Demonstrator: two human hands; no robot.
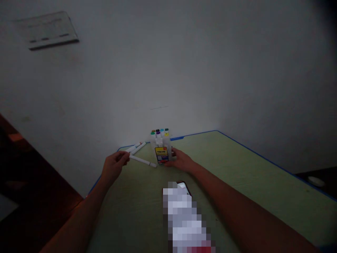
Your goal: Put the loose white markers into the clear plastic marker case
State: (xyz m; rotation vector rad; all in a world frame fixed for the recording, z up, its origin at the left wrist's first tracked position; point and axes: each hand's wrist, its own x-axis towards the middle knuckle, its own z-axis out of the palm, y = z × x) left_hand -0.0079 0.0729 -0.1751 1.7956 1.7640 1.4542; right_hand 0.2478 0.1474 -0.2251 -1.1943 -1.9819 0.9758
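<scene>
Between the fingers of my left hand [116, 165] is one end of a white marker [143, 161], whose far end points right toward the base of a clear marker case [152, 149]. Several markers with coloured caps [159, 134] stand upright in the case, and a yellow and dark label is on its front. My right hand [181, 160] grips the case low on its right side; some of its fingers are hidden behind it. Behind my left hand, other white markers [138, 149] lie on the table, left of the case.
The pale green table [223, 168] has a blue edge and stands against a white wall [184, 70]. A phone [184, 186], mostly blurred out by pixels, lies between my forearms. A blue piece [177, 138] is at the table's back edge. A sheet-like panel [50, 30] hangs upper left.
</scene>
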